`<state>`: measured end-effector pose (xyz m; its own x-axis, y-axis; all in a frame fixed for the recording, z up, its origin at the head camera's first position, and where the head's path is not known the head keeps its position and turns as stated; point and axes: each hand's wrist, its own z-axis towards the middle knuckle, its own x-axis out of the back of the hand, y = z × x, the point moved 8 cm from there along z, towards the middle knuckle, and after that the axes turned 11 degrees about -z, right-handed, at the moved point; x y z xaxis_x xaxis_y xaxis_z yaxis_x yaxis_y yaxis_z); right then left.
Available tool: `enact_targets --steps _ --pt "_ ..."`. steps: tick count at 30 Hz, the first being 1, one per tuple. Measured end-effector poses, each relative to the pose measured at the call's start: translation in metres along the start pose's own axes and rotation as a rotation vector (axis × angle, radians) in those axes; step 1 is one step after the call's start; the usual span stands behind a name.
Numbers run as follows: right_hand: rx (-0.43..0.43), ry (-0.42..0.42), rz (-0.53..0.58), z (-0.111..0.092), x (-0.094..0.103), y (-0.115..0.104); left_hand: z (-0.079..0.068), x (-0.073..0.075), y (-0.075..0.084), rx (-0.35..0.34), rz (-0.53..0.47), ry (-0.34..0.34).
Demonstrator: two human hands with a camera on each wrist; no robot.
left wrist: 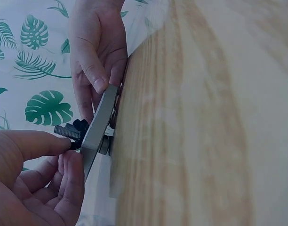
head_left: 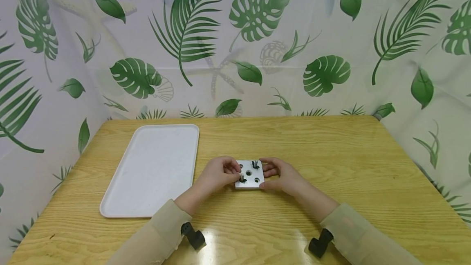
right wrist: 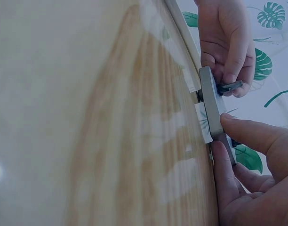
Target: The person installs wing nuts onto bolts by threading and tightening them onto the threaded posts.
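A small white square plate [head_left: 250, 181] with several round holes lies on the wooden table [head_left: 331, 154]. Two black wing bolts stand in it, one at the back [head_left: 254, 164] and one at the front left [head_left: 242, 179]. My left hand [head_left: 238, 174] pinches the front-left bolt between thumb and fingers; the left wrist view shows its threaded shaft [left wrist: 68, 131] sticking out of the plate [left wrist: 99, 125]. My right hand [head_left: 266, 173] pinches the plate's right edge, its thumb on top [right wrist: 238, 129] and fingers beneath the plate [right wrist: 212, 106].
A white rectangular tray [head_left: 151, 169] lies on the table to the left of the hands. A leaf-printed curtain [head_left: 257, 44] closes off the back and both sides. Black wrist mounts [head_left: 193, 235] sit near the table's front edge.
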<state>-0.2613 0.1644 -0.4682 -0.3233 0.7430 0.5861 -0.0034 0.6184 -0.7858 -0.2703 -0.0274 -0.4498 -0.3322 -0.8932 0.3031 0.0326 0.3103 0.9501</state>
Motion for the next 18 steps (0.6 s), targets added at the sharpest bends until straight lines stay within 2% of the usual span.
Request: enact_targets --steps 5,18 --pt "0.003 -0.004 0.010 0.0002 -0.0003 -0.0003 -0.0005 -0.0005 -0.0007 -0.005 0.002 -0.002" --pt "0.001 -0.006 0.008 -0.0004 -0.0009 0.0000 -0.0005 -0.0045 -0.0047 0.030 -0.091 -0.031"
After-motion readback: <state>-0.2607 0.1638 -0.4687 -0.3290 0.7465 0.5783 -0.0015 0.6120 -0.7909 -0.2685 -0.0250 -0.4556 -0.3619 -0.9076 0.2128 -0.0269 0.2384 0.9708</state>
